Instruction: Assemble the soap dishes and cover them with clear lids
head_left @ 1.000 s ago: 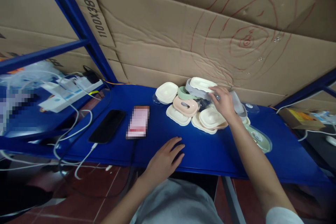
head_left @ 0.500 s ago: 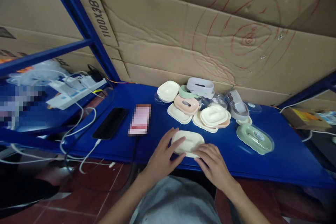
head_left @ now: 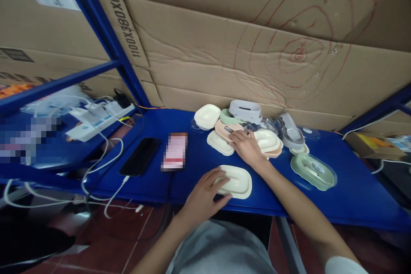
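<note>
The fingers of the left hand (head_left: 203,199) are loosely spread, thumb apart, with the fingertips over the near-left part of a cream, shallow, rounded-rectangular plastic-looking dish (head_left: 240,182). Most of the dish shows to the right of those fingertips. The fingers of the right hand (head_left: 248,149) lie close together and curl down at the right-hand edge of a pale peach, rounded plastic-looking piece with an oval slot (head_left: 224,129); whether they pinch it cannot be told.

Just below and left of the right fingertips, a flat cream plate with a wavy rim (head_left: 220,143) sits partly under the peach piece. Right of those fingers, a second cream dish (head_left: 269,140) rests on a peach base (head_left: 276,153). Beyond the fingertips are a pale green rounded piece (head_left: 227,116) and a lilac-grey slotted box (head_left: 245,110). Farther right of the right hand lies a green oblong piece under a clear cover (head_left: 314,172). Well left of the left fingers, a phone with a blurred pink screen (head_left: 174,152) lies beside a black phone (head_left: 140,156), all on the blue tabletop (head_left: 359,184).
</note>
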A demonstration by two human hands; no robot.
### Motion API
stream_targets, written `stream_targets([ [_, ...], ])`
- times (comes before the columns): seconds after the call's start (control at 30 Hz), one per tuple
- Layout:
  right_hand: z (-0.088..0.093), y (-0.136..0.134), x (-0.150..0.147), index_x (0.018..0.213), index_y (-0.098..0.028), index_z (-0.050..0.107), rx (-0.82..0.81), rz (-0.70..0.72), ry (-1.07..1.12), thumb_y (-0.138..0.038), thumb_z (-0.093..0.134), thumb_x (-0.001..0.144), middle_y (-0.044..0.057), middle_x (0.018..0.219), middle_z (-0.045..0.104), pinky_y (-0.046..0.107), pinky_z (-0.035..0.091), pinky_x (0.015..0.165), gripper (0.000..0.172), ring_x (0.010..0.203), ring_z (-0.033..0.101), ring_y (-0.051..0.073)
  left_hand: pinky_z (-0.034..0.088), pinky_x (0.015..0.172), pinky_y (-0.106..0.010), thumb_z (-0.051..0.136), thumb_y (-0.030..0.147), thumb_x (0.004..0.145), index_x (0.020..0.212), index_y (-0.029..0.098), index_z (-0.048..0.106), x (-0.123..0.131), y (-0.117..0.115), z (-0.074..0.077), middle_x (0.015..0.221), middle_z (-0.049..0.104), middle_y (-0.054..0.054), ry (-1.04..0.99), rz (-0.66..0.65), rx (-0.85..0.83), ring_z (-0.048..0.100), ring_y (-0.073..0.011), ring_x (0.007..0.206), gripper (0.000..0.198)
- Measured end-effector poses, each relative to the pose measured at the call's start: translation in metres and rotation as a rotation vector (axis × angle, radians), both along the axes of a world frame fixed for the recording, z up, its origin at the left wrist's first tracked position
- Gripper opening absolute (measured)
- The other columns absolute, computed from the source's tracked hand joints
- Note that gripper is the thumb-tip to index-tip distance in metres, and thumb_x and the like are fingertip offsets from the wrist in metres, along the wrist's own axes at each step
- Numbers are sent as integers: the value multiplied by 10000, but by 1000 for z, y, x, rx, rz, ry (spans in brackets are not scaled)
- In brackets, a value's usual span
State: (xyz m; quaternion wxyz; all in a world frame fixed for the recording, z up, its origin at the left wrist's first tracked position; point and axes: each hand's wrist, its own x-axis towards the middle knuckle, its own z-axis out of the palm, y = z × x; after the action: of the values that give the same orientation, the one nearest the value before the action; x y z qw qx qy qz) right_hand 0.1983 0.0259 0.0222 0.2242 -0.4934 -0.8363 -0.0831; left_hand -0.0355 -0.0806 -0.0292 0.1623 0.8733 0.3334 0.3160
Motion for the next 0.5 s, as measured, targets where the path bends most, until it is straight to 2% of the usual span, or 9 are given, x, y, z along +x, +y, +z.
stream_targets([
  [0.07, 3, 1, 0, 1281, -205, 706, 8, -2, 24, -282, 511, 1092, 123, 1278, 765, 501, 432, 1107, 283, 1225, 683, 276, 525, 1186, -491, 758, 288, 964, 1364, 254, 627, 0, 0, 0, 1462, 648, -90, -4, 2, -18, 560, -281, 1444, 423],
  [0.13, 10, -9, 5, 1295, -208, 701, 21, -9, 66, -313, 487, 1105, 112, 1277, 767, 472, 465, 1077, 304, 1223, 689, 262, 520, 1191, -490, 758, 288, 965, 1455, 268, 566, -1, 0, -1, 1525, 596, -103, -10, 17, -45, 556, -283, 1448, 526],
  [0.27, 19, -50, 20, 1303, -232, 704, 2, 45, 212, -351, 549, 1086, 89, 1284, 768, 467, 511, 1060, 292, 1233, 695, 265, 529, 1179, -483, 784, 285, 949, 1608, 318, 391, -2, -1, -4, 1678, 396, -136, -63, 96, -90, 496, -312, 1500, 768],
  [0.37, 11, -88, 29, 1351, -270, 684, -59, 107, 253, -315, 573, 1073, 78, 1308, 760, 488, 527, 1077, 303, 1268, 685, 269, 511, 1192, -508, 807, 277, 931, 1636, 332, 333, -2, -2, -6, 1726, 277, -154, -121, 145, -68, 422, -349, 1550, 851],
  [0.5, -15, -130, 32, 1419, -307, 638, -97, 159, 269, -254, 587, 1054, 76, 1306, 760, 517, 557, 1060, 372, 1258, 695, 282, 448, 1232, -583, 798, 295, 941, 1637, 337, 337, -1, -1, -6, 1725, 275, -165, -99, 149, -10, 362, -385, 1581, 836],
])
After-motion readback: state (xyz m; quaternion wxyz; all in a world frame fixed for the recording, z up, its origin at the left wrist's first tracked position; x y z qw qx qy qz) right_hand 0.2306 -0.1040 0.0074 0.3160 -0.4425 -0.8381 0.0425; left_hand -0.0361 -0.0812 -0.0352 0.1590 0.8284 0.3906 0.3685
